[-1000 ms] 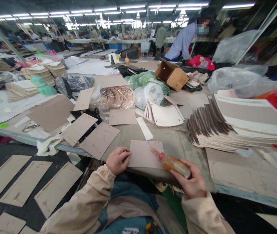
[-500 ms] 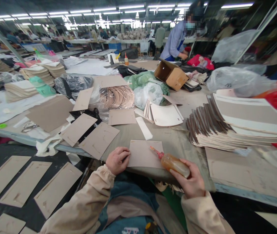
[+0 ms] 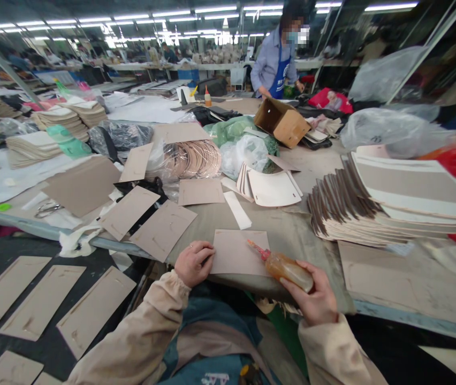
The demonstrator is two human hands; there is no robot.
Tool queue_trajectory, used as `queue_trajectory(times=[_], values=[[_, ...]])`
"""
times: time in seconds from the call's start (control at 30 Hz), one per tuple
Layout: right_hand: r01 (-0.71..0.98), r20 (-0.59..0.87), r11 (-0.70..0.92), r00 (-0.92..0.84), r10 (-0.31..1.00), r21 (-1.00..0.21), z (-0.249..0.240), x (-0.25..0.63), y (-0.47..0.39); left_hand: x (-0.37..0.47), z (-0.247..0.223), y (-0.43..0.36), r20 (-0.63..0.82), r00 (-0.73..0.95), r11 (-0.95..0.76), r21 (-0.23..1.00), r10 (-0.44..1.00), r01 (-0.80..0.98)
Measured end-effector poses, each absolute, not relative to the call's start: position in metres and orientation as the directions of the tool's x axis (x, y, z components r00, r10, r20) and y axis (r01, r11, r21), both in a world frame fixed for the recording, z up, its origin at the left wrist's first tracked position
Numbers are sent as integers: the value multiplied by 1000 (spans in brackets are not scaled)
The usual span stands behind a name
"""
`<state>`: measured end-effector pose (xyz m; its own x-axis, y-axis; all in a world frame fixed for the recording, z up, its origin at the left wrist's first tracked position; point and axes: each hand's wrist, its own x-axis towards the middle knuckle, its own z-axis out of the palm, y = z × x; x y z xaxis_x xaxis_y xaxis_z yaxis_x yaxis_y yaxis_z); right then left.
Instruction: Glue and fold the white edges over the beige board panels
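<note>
A flat beige panel (image 3: 238, 254) lies on the table's front edge before me. My left hand (image 3: 194, 263) is closed, its curled fingers at the panel's left edge; the thumb is mostly hidden. In my right hand (image 3: 318, 294) is a squeeze bottle of amber glue (image 3: 289, 271), tilted, its red nozzle (image 3: 258, 249) pointing left over the panel's right part. Whether the tip touches the panel I cannot tell. A white strip (image 3: 237, 210) lies just beyond the panel.
Coated panels (image 3: 164, 229) lie to the left, several more on a black surface (image 3: 47, 353). A tall stack of white-and-grey pieces (image 3: 416, 192) stands right. Curved white pieces (image 3: 275, 188), bagged pieces (image 3: 192, 159) and a cardboard box (image 3: 291, 128) lie farther back. A co-worker (image 3: 274, 59) stands behind the box.
My hands, the glue bottle and the panel look almost unmoved. The co-worker at the back has shifted left and stands more upright, one hand now by the cardboard box.
</note>
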<state>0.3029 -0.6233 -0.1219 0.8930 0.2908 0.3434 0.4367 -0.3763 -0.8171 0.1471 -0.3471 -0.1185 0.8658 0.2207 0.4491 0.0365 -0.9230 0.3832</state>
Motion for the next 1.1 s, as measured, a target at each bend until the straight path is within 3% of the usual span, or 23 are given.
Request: queue_trajectory(times=[0.73, 1.1], values=[[468, 366, -375, 876, 314, -800, -119, 302, -624, 147, -117, -347, 450, 865, -919, 392, 221, 31], [376, 297, -343, 919, 261, -861, -121, 303, -624, 147, -119, -347, 457, 862, -920, 391, 220, 27]])
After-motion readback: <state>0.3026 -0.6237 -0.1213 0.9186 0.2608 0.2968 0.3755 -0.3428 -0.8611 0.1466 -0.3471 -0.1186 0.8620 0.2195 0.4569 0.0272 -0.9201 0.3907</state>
